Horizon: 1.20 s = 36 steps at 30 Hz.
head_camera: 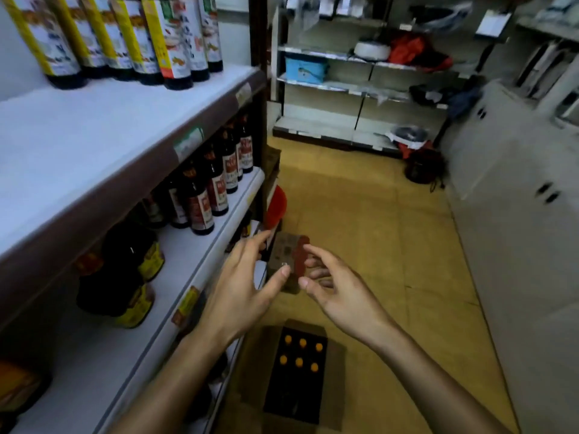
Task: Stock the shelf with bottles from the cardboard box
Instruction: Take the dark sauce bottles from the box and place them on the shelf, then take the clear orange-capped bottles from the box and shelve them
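Note:
An open cardboard box (335, 389) stands on the floor below my hands, with several orange bottle caps (299, 361) showing inside. My left hand (247, 283) and my right hand (338, 289) hover side by side above the floor, fingers spread and loosely bent, holding nothing. On my left is the white shelf (94, 145). Its top board carries tall dark bottles with yellow-and-white labels (169, 42); the board below (188, 258) holds dark bottles with red labels (200, 205) and squat dark jars (131, 255).
A second brown carton (283, 255) with a red strip lies on the floor behind my fingers, next to a red round object (275, 205). The yellow floor aisle (376, 230) runs ahead to grey shelving (344, 89). White cabinets (517, 214) line the right.

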Available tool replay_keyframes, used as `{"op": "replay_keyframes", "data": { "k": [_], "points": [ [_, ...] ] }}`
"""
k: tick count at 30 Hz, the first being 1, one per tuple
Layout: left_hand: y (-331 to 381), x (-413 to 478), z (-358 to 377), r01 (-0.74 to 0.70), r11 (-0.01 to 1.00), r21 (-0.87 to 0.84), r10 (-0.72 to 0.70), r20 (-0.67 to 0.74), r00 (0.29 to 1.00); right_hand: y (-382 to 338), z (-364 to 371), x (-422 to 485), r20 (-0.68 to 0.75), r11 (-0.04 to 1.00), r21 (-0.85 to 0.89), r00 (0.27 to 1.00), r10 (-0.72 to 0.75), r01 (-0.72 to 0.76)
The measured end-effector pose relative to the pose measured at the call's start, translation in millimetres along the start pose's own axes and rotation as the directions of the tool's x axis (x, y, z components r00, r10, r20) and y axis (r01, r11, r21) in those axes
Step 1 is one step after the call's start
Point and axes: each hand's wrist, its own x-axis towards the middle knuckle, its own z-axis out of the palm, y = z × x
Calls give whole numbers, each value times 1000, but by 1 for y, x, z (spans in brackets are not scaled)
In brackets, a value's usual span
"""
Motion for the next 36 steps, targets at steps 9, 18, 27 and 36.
{"op": "replay_keyframes", "data": {
  "k": [9,18,27,36],
  "points": [
    [-56,-20,66,120,992,-30,-112,182,977,86,40,-1,64,983,50,983,172,-175],
    [-132,-55,168,216,976,-18,-200,312,929,209,100,6,89,948,118,954,287,-297],
    [-298,-102,324,261,965,43,-256,399,881,396,219,22,105,912,155,924,367,-379],
    [-447,-123,474,216,976,-12,-184,478,859,570,330,48,52,935,115,942,333,-337]
  ]
}}
